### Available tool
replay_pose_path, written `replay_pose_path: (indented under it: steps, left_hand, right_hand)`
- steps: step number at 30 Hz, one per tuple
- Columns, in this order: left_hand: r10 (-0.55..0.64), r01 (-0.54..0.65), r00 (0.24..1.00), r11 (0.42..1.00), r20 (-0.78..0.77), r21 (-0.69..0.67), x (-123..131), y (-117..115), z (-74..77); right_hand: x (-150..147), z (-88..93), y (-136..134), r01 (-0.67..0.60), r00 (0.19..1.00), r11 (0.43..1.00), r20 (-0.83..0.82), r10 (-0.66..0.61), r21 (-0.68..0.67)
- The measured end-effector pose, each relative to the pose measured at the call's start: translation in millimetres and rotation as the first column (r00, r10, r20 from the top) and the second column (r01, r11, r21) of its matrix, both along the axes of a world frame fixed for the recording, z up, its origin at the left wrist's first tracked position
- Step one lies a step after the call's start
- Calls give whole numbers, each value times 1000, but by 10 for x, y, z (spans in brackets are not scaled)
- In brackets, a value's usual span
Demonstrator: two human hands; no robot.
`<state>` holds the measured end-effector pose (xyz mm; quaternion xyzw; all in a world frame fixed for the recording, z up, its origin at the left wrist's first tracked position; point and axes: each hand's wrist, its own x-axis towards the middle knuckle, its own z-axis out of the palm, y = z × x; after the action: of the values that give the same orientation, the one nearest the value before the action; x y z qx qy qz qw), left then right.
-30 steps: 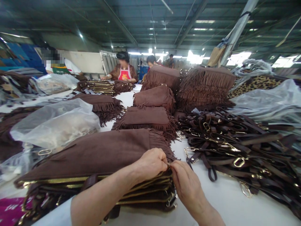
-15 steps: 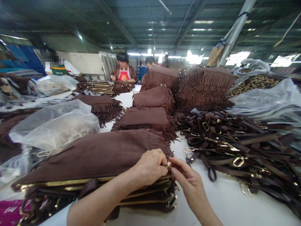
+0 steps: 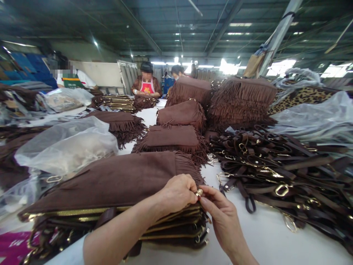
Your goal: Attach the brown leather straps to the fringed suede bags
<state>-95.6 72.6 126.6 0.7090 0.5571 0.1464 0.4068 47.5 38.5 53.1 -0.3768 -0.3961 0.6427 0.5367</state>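
Observation:
A stack of brown suede fringed bags with gold zippers lies on the white table right in front of me. My left hand rests on the top bag's right corner, fingers curled closed. My right hand meets it from the right. Between the fingertips of both hands sits a small gold metal ring at the corner of the top bag. Both hands pinch it.
A big heap of brown straps with gold clasps covers the table to the right. More fringed bag stacks stand behind, clear plastic bags at left. People work at the far end.
My right hand has turned palm-up and its fingers lifted; the gold ring now shows between the fingertips, raised slightly above the bag's corner. The left hand hardly moved.

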Motion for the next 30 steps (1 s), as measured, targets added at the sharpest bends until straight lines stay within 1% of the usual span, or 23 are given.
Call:
replay_pose_path:
  steps: [6,15,22,27,30]
  left_hand:
    - [4,-4,1000,1000,11,0,3,6,-10]
    - [-4,6,998,999,-63,34,11,14,-24]
    - [-14,25,992,996,-123,81,16,19,-86]
    - [-28,52,990,984,-141,169,17,16,-128]
    - [-21,44,989,987,-145,154,16,12,-111]
  right_hand:
    - [-9,12,4,15,1000,1000,11,-15,-7]
    - [-82,56,-5,49,998,995,-29,-52,-88]
    - [-138,62,-15,104,994,991,38,-101,-84]
    - [-191,113,-14,138,986,988,109,-129,-72]
    - [-196,136,-3,138,985,987,114,-128,-84]
